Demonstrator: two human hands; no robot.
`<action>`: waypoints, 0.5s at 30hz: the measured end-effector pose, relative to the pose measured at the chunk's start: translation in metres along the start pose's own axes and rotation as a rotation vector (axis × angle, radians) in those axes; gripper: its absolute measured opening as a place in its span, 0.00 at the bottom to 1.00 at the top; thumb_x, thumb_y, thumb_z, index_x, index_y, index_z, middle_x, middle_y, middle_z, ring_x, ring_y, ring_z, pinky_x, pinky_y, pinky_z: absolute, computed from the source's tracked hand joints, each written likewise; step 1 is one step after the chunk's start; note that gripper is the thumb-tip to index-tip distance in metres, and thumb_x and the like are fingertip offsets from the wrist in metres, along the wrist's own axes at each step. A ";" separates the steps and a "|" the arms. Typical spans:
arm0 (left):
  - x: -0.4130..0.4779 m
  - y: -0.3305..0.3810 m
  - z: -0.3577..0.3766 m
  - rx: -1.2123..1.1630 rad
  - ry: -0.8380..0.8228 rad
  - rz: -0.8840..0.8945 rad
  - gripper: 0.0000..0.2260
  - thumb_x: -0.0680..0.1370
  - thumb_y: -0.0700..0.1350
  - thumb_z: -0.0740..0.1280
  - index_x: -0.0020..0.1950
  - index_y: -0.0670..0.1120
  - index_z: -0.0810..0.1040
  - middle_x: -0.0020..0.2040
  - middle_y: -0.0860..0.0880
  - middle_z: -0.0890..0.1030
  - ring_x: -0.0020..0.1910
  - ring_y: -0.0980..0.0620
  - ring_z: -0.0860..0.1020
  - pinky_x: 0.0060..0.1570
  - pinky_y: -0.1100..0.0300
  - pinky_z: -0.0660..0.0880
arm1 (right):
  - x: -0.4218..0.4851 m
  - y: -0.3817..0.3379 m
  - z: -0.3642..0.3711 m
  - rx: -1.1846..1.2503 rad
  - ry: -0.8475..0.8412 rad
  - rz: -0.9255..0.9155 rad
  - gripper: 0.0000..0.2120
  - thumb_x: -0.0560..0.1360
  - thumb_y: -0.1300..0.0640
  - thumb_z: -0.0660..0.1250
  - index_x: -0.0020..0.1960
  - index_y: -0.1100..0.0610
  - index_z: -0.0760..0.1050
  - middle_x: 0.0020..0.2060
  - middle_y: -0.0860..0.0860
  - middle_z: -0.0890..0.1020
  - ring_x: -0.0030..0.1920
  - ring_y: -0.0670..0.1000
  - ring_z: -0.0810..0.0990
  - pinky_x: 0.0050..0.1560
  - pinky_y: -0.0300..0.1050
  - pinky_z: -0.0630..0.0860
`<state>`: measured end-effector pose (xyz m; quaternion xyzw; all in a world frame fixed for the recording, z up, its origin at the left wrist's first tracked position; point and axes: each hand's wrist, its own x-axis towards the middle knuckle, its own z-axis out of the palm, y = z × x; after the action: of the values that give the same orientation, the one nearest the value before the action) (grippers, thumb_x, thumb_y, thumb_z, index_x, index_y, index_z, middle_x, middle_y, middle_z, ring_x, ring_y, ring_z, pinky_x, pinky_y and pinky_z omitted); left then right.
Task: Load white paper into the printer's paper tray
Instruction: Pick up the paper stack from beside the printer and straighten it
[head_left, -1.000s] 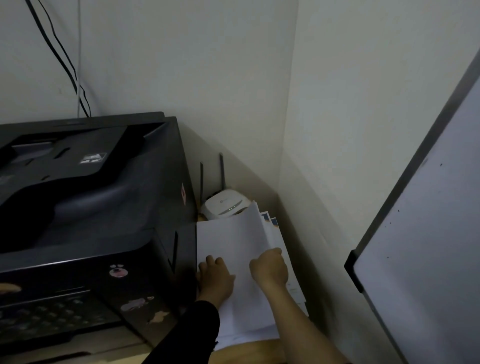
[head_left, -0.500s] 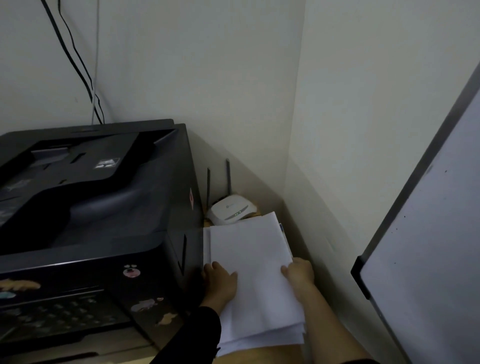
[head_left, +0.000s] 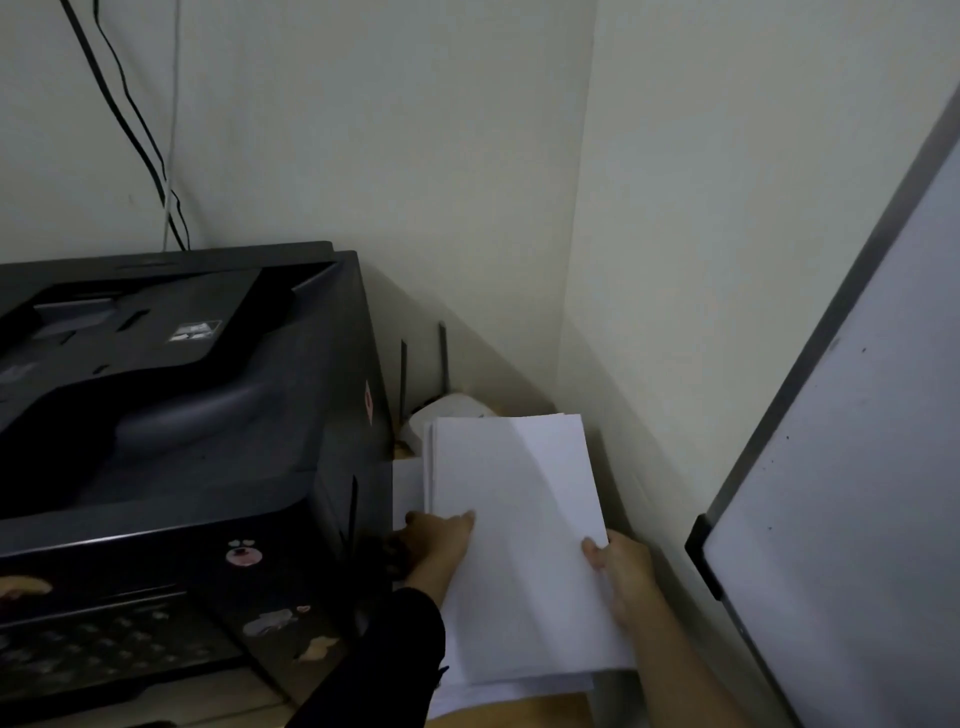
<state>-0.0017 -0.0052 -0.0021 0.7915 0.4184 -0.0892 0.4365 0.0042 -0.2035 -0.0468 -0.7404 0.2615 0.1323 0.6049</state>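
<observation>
While the white paper stack (head_left: 519, 519) is beside the black printer (head_left: 182, 415), the left hand (head_left: 436, 540) and right hand (head_left: 621, 571) grip its edges.

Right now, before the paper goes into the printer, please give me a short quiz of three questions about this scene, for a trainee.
1. Beside the printer, which hand holds the right edge of the paper stack?
2. True or false: the paper stack lies inside the printer's tray.
3. What stands behind the stack, in the corner? A. a white router with two antennas; B. a desk lamp; C. a mug.

Key
1. The right hand; the left hand holds the left edge.
2. False: both hands hold it beside the printer.
3. A.
</observation>
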 end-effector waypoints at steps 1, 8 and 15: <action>-0.003 0.006 0.000 -0.011 0.016 0.010 0.32 0.71 0.53 0.71 0.68 0.38 0.65 0.68 0.36 0.69 0.65 0.36 0.70 0.63 0.45 0.71 | 0.001 -0.003 0.000 -0.023 0.011 -0.006 0.13 0.76 0.64 0.65 0.59 0.69 0.75 0.55 0.63 0.80 0.47 0.58 0.77 0.47 0.47 0.74; -0.029 0.064 -0.021 0.233 0.195 0.291 0.17 0.81 0.40 0.57 0.69 0.36 0.63 0.64 0.37 0.74 0.61 0.40 0.75 0.57 0.50 0.74 | -0.011 -0.058 0.019 -0.235 0.094 -0.022 0.12 0.75 0.61 0.63 0.56 0.66 0.76 0.53 0.60 0.81 0.54 0.58 0.80 0.48 0.43 0.75; -0.075 0.147 -0.094 0.329 0.412 0.690 0.13 0.80 0.37 0.58 0.63 0.34 0.69 0.62 0.38 0.76 0.59 0.43 0.78 0.54 0.55 0.76 | -0.038 -0.164 0.030 -0.188 0.092 -0.169 0.06 0.73 0.65 0.62 0.47 0.69 0.73 0.45 0.61 0.74 0.43 0.55 0.72 0.43 0.46 0.68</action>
<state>0.0389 -0.0167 0.1829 0.9453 0.1881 0.1563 0.2159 0.0656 -0.1443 0.1012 -0.8185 0.2122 0.0709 0.5292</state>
